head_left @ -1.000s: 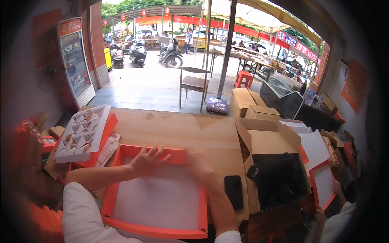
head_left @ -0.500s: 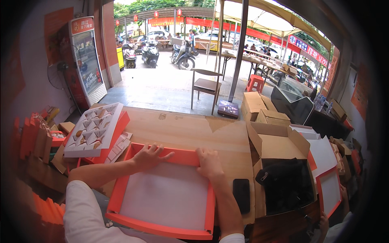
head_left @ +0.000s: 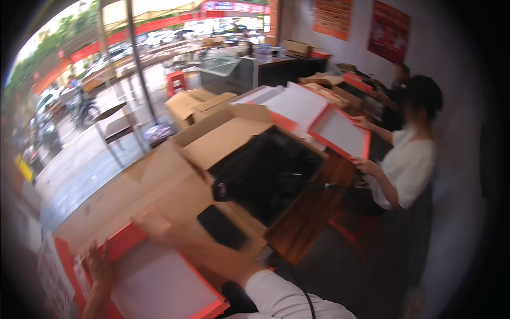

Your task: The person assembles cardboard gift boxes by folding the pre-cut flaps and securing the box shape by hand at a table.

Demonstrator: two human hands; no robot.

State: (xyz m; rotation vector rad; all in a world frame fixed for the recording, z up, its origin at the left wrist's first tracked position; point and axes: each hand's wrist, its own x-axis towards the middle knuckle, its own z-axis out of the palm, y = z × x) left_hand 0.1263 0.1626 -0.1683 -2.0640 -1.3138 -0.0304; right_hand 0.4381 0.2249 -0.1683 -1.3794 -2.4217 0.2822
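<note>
A shallow red box point(head_left: 159, 282) with a white inner base lies tilted in front of me at the lower left. My left hand point(head_left: 99, 266) grips its left far wall, fingers over the rim. My right hand point(head_left: 154, 226) is closed over the far wall near the right corner, its fingers blurred by motion. A dark phone point(head_left: 223, 227) lies on the table to the right of my right forearm. The white divided tray point(head_left: 53, 276) at the left edge is only partly in view.
An open cardboard box point(head_left: 226, 139) holds a black bag point(head_left: 265, 173). Beyond it, a co-worker point(head_left: 406, 159) in a white top holds another shallow red box point(head_left: 342, 133). More cartons point(head_left: 194, 103) stand behind. A chair point(head_left: 117, 127) stands past the table's far edge.
My view has swung right and tilted, so the co-worker now shows and the drinks fridge is out of sight. Both hands stay at the red box's far wall; my left hand's fingers have curled over it.
</note>
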